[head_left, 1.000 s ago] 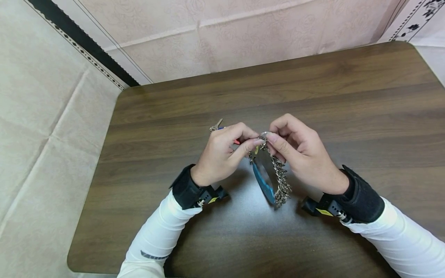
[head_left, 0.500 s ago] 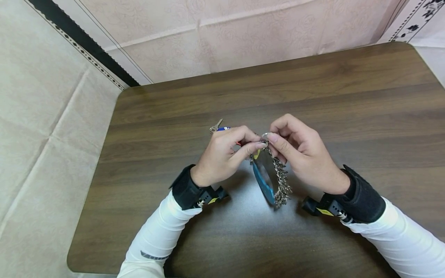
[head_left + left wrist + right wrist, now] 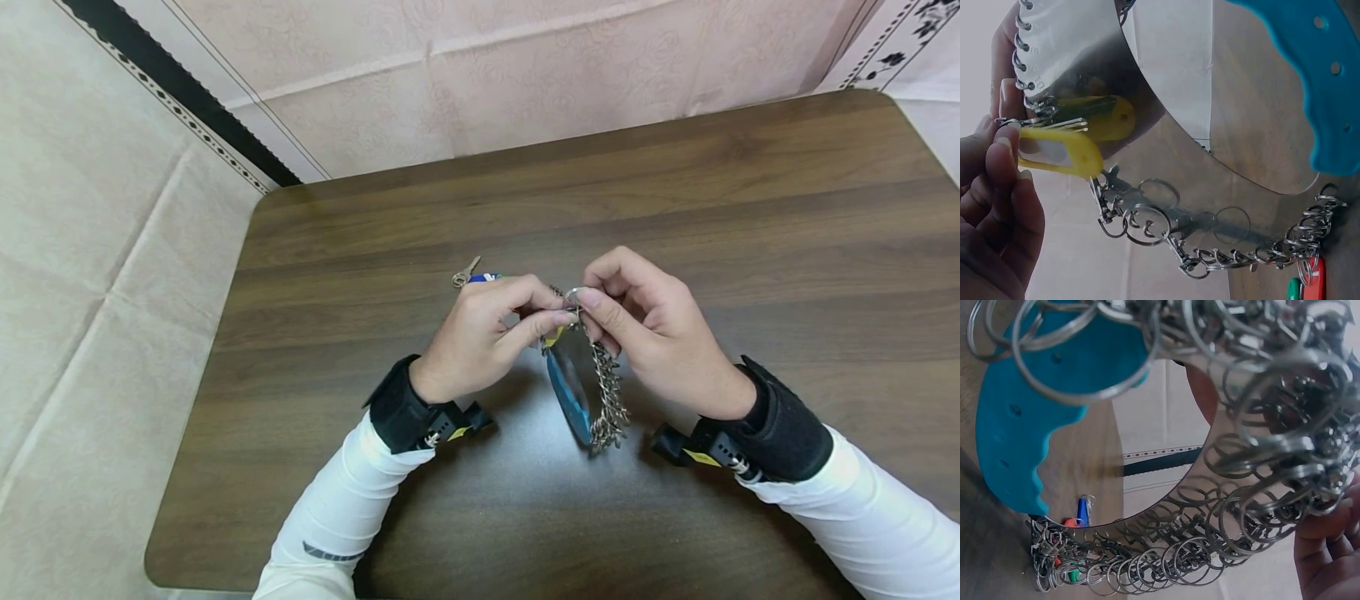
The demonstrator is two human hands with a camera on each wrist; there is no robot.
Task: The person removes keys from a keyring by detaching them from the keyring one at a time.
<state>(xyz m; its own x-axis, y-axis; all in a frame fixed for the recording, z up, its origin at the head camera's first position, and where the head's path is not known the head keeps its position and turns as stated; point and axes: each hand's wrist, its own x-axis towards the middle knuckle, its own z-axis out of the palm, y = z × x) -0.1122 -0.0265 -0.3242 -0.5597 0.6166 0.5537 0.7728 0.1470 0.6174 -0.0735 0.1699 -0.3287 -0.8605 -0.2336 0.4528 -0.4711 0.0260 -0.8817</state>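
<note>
Between my hands a metal key ring holder with a blue grip [image 3: 567, 396] stands on edge, its rim lined with many split rings and small clasps [image 3: 1147, 224]. My left hand [image 3: 480, 342] pinches a small metal clasp at the holder's top edge. Beside those fingers hangs a yellow key tag [image 3: 1085, 156], mirrored in the shiny plate. My right hand [image 3: 652, 333] pinches a split ring [image 3: 573, 293] close to the left fingertips. In the right wrist view, rings in the foreground hide most of the right fingers.
Behind my left hand a key [image 3: 467, 273] lies on the brown table [image 3: 360, 250], with a blue key tag [image 3: 1082, 511] beside it. A red key tag [image 3: 1315, 278] and a green one [image 3: 1294, 289] lie near the holder. Pale cloth [image 3: 525, 83] hangs past the table's far edge.
My left hand has shifted slightly right and down, uncovering more of the blue key tag. The right hand and the holder have barely moved.
</note>
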